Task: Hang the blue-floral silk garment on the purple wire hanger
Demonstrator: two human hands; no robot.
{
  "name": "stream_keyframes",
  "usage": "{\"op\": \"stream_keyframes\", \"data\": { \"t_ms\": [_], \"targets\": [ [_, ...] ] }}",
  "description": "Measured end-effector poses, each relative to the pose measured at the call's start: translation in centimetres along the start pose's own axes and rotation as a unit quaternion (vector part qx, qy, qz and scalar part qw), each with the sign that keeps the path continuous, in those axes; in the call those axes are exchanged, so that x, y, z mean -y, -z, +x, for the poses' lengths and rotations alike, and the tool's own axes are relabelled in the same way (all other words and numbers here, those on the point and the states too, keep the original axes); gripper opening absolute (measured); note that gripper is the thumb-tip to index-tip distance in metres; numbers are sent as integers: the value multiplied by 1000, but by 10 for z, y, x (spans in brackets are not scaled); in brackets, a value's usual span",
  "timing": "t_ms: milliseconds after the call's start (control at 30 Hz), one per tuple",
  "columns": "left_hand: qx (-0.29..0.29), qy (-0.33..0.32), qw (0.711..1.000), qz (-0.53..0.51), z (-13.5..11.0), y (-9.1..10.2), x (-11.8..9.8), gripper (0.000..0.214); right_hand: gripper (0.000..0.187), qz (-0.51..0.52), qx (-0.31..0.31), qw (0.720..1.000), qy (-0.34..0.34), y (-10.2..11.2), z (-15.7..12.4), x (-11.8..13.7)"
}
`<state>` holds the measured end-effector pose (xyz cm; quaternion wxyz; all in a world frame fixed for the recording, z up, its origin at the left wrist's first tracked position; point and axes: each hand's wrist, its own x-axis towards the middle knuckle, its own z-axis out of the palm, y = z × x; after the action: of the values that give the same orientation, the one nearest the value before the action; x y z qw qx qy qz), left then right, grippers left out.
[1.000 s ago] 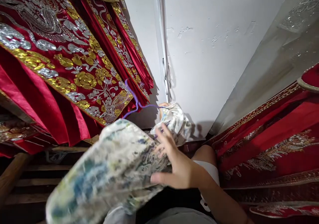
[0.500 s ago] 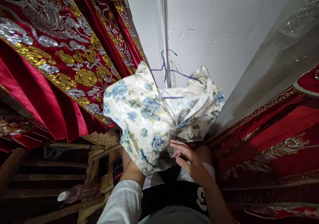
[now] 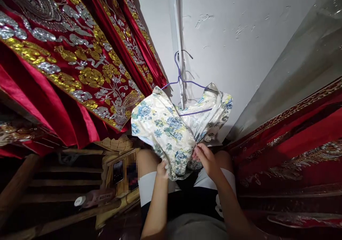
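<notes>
Where the right hand (image 3: 203, 156) was loose-fingered near the cloth half a second ago, it now pinches the front crossing of a short-sleeved white fabric garment printed with blue and yellow flowers (image 3: 173, 126). Left hand (image 3: 162, 169), hidden behind the cloth then, now shows, fingers closed on the lower side edge. Garment extends between and above both hands, on a thin purple wire hanger (image 3: 195, 83) above them; hook is by a pale metal strip (image 3: 179, 30), support unclear. Red satin cloth with gold and silver sequins (image 3: 92, 77) hangs up-left of the left hand. Two grips now, so the garment is probably steadier and its front better controlled.
</notes>
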<state>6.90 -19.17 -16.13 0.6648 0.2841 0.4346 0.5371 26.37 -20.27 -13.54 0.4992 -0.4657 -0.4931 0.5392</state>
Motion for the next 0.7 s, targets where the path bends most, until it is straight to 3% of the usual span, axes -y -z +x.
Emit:
{"op": "stream_keyframes", "data": {
  "t_ms": [100,300,400,467,500,567,633,700],
  "targets": [
    [8,35,999,-33,-7,-2,-1,62,47,-9,8,1000,13,-7,5,9],
    [-32,25,995,-95,-2,-16,8,69,50,-26,-56,997,55,-6,12,15],
    [-171,-94,979,-50,8,-27,29,69,51,6,-96,994,46,0,10,6],
    [-278,-242,929,42,12,-38,46,65,50,19,-121,992,42,3,9,0],
    [-292,-308,900,102,12,-45,54,60,48,23,-125,991,38,3,8,-1],
    [-219,-387,871,210,12,-59,67,50,46,18,-116,993,29,3,7,-2],
    [-95,-392,878,259,12,-70,75,42,44,-1,-93,995,21,2,6,-1],
    [-30,-368,892,261,15,-76,75,33,44,-22,-67,997,22,-1,5,1]
  ]
}}
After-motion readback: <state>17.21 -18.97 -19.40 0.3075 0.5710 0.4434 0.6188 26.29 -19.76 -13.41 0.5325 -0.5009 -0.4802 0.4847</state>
